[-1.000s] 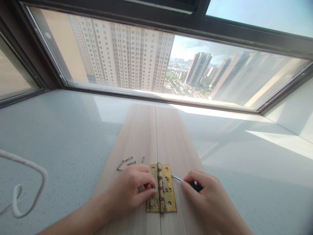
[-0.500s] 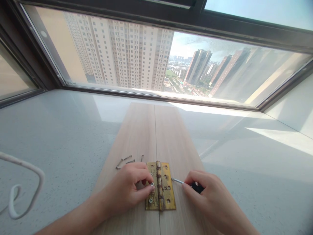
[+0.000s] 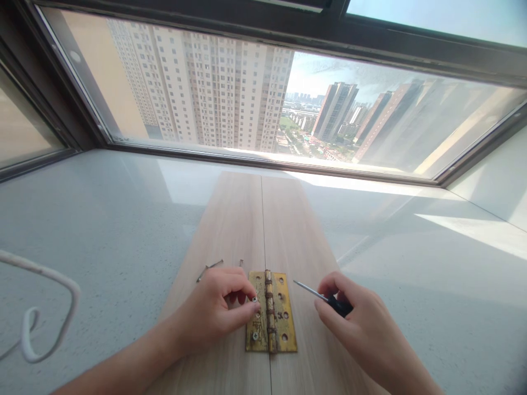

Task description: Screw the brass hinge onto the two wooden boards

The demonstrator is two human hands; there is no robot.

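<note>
While a screw (image 3: 254, 299) is pinched by the left hand (image 3: 218, 307) and a screwdriver (image 3: 326, 298) gripped by the right hand (image 3: 356, 315), a hinge (image 3: 270, 315) is seen between them; loose screws (image 3: 216, 263) are partly blocked by the left, a white cable (image 3: 74, 307) farther left.

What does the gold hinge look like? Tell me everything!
The hinge lies open and flat, half on each of two wood-look boards. It looks like worn, brassy metal with dark stains. A ribbed barrel joins its leaves. The right leaf shows four holes without screws; the left leaf has a cross-head screw in its nearest hole. The left hand overlaps that leaf; I can't tell whether they touch.
</note>
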